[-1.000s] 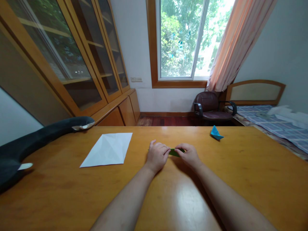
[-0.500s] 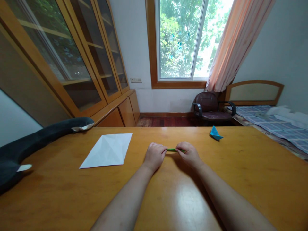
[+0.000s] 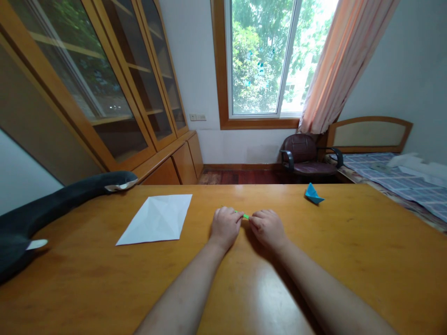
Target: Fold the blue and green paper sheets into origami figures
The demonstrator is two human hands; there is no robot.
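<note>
Between my hands, just above the wooden table (image 3: 146, 284), is a thin strip of green folded paper (image 3: 246, 217); only a short bright piece shows. My left hand (image 3: 226, 226) is closed on its left end, and a small tip pokes out behind the fingers. The fingers of my right hand (image 3: 268, 228) pinch its right end, which they cover. A creased sheet of white paper (image 3: 157, 221) lies flat to the left of my hands. Farther right, near the table's far edge, rests a blue paper boat (image 3: 313, 194).
A black and white plush toy (image 3: 66, 200) stretches along the table's left side. Beyond the table stand a glass-fronted cabinet (image 3: 164, 139), a maroon armchair (image 3: 300, 151) and a bed (image 3: 394, 172). A window (image 3: 263, 60) with a pink curtain (image 3: 349, 60) is straight ahead.
My right hand has shifted slightly left, closer to my left hand, and its fingers have curled more over the strip. Less of the green paper shows between them.
</note>
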